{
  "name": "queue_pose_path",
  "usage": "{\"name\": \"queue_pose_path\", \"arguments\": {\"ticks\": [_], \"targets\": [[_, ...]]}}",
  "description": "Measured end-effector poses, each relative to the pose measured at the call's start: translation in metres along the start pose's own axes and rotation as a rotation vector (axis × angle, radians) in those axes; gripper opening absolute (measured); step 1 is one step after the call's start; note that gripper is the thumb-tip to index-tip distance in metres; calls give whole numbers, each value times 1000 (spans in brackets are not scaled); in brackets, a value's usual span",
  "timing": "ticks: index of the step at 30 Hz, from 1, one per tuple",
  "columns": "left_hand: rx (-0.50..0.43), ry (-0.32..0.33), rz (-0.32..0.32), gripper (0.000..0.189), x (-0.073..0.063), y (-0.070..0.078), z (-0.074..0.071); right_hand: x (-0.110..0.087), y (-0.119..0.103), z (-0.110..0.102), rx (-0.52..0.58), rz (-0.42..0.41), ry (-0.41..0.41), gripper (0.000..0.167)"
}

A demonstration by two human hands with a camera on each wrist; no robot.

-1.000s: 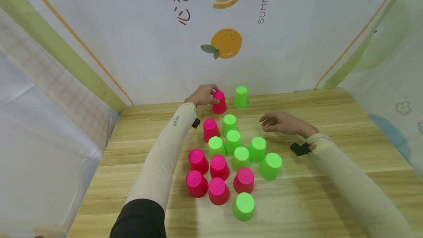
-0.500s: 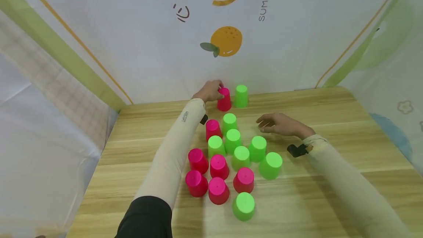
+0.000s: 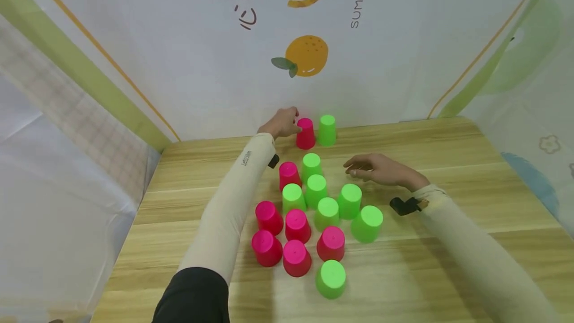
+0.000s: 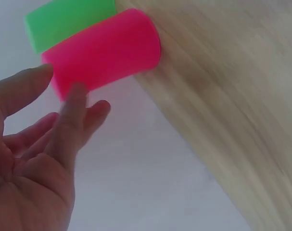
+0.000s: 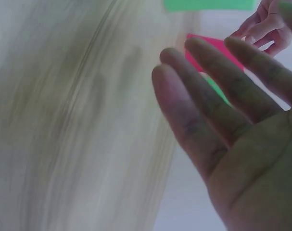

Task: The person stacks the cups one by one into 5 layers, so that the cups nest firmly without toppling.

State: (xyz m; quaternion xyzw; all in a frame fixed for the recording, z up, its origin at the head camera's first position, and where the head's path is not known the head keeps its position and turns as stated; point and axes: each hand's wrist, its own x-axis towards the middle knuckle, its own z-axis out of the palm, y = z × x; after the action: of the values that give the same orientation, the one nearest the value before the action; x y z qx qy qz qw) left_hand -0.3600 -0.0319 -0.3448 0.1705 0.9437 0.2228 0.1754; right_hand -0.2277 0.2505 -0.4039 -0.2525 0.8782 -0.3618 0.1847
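At the back of the table, an upside-down pink cup [image 3: 306,136] stands just left of an upside-down green cup [image 3: 327,131]. My left hand [image 3: 280,122] is at the pink cup's left side, with thumb and fingers spread apart. In the left wrist view the thumb tip and a fingertip overlap the narrow end of the pink cup [image 4: 105,50], and no finger wraps round it. My right hand [image 3: 381,169] hovers over the table, right of the cups, holding nothing. Its fingers look loosely extended in the right wrist view.
Several more upside-down cups cluster mid-table, among them a pink cup [image 3: 289,176] and a green cup [image 3: 311,166] nearest the back pair. A single green cup [image 3: 331,279] stands at the front of the cluster. A white printed cloth [image 3: 385,64] hangs behind the wooden table [image 3: 193,183].
My left hand moved the pink cup right, close beside the back green cup, then its fingers loosened and drew slightly left. My right hand shifted slightly left.
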Motion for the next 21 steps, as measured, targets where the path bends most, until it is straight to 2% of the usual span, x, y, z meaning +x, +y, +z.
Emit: {"name": "queue_pose_path", "arguments": {"ticks": [3, 10, 15, 21], "targets": [[-26, -7, 25, 52, -13, -5, -8, -4, -9, 1, 9, -48, -26, 43], [-84, -37, 159, 52, -56, -16, -19, -8, -26, 6, 28, -130, -136, 49], [-149, -61, 232, 51, -90, -26, -16, -7, -27, 10, 42, -142, -172, 50], [-212, -59, 271, 47, -122, -43, -6, -6, -20, 16, 129, -167, -209, 54]]}}
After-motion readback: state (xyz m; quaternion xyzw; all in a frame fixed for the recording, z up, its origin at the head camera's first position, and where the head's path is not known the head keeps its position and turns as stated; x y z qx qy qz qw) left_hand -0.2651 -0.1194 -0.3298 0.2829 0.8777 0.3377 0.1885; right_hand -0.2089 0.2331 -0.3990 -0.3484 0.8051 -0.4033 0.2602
